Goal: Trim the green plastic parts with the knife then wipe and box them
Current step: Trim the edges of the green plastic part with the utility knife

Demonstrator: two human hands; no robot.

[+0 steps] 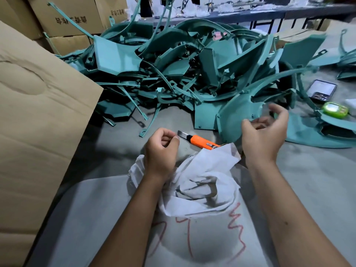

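A big heap of green plastic parts [173,70] covers the far half of the grey table [317,180]. One rounded green part [237,116] lies nearest, just ahead of my right hand [264,135], whose fingers are loosely curled around nothing I can make out; the hand is blurred. An orange knife [200,141] with its blade out lies on the table between my hands. My left hand [161,149] hovers left of the blade with curled fingers, thumb against forefinger, holding nothing visible. A crumpled white cloth [202,180] lies under and between my wrists.
A large open cardboard box [38,122] stands at the left edge. More boxes [67,16] are stacked behind it. A phone [321,90] and a small green device [336,109] lie at the right. A grey mat with red marks [115,218] lies at the near edge.
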